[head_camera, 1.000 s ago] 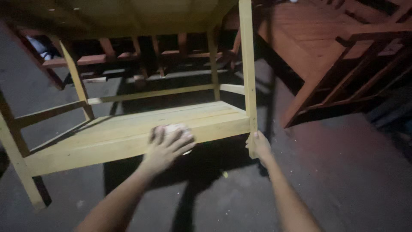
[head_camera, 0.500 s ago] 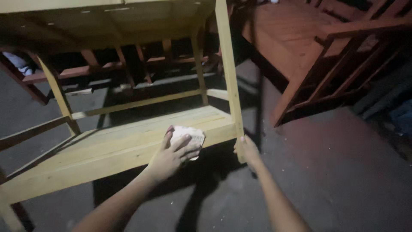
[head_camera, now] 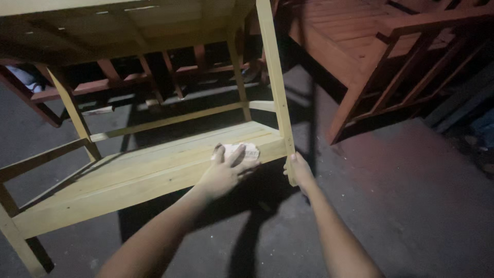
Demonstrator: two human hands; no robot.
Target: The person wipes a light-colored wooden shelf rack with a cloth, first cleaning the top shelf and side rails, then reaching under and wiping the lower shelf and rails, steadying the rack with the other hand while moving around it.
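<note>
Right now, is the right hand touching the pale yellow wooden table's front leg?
Touching. The head view shows the right hand gripping the bottom of the pale yellow wooden table's front leg, fingers wrapped against it.

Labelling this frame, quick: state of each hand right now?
Left hand: pressing a pale sanding pad flat on the lower shelf, fingers spread.
Right hand: closed around the table leg near its foot.

Pale pad (head_camera: 242,151) on wooden shelf (head_camera: 134,170)

The left hand (head_camera: 225,172) presses a pale pad (head_camera: 243,151) on the yellow wooden shelf (head_camera: 128,177); the right hand (head_camera: 300,172) grips the near-right leg (head_camera: 275,87).
</note>
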